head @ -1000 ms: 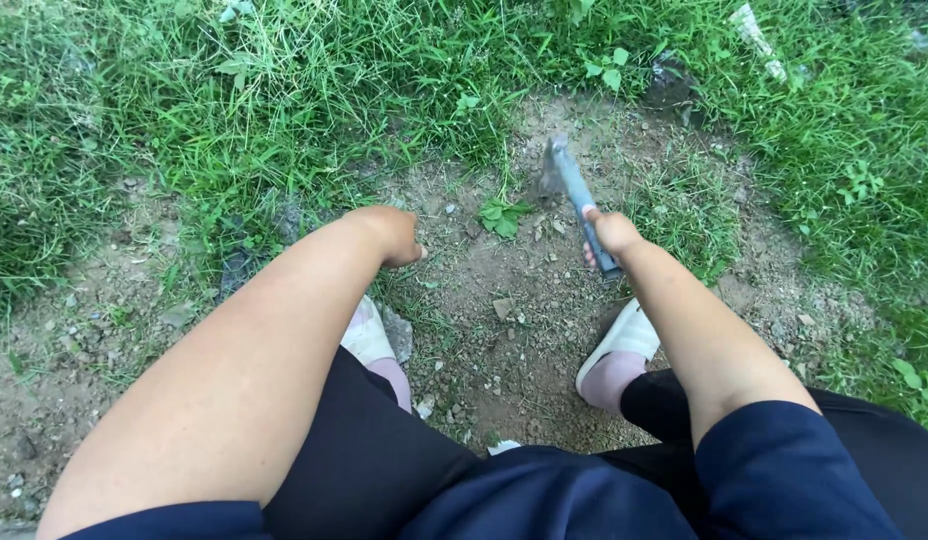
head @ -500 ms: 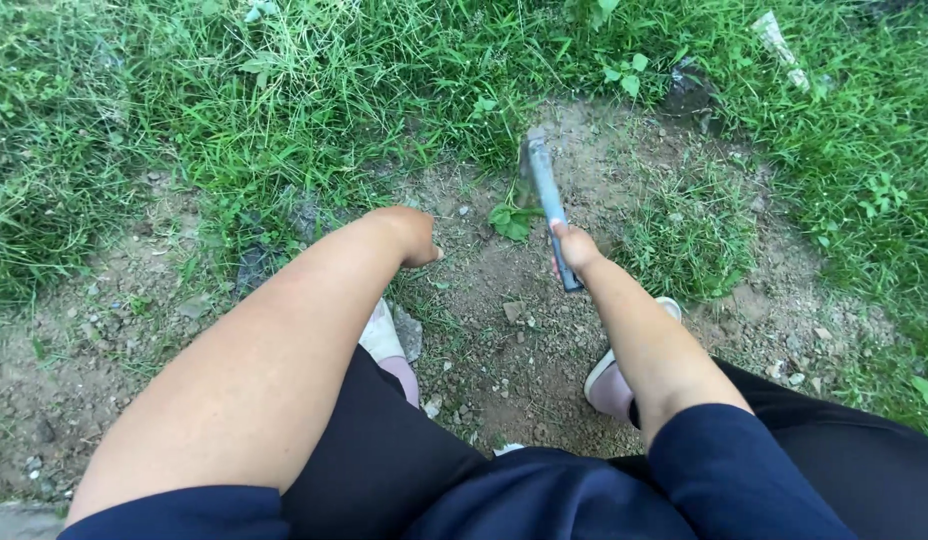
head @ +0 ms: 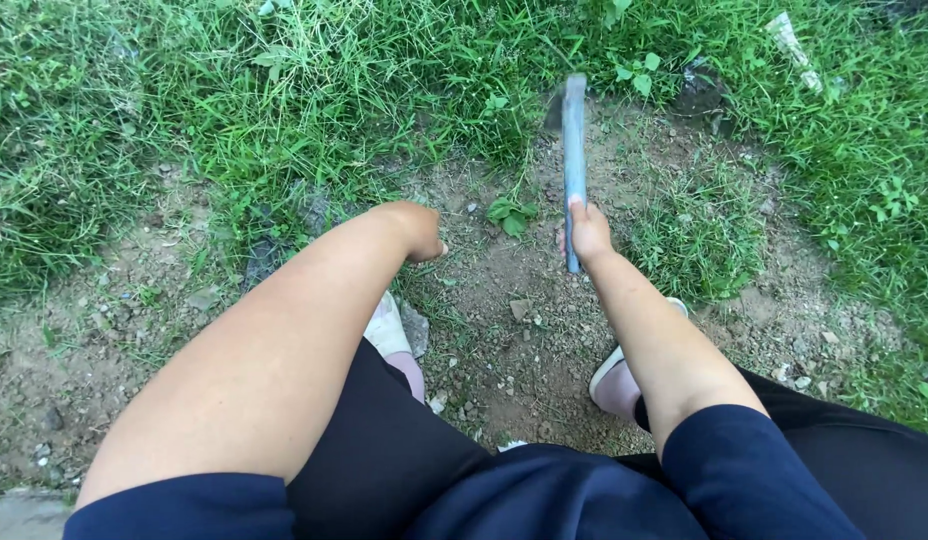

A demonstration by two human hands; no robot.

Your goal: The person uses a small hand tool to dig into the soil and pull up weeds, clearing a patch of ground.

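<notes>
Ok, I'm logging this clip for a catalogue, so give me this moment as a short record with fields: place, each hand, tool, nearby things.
place: bare dirt patch edged by grass
right hand: right hand gripping the handle of a blue tool, held over the dirt
tool: long, pointing away toward the grass; head blurred
left hand: left hand curled, holding nothing that shows
nearby: small weed between the hands; pale shoes below

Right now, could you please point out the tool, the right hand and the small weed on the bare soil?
Tool (head: 575, 150), head view: middle of its blue shaft.
Right hand (head: 588, 233), head view: back of the hand gripping the shaft.
Weed (head: 511, 213), head view: its green leaves.
</notes>
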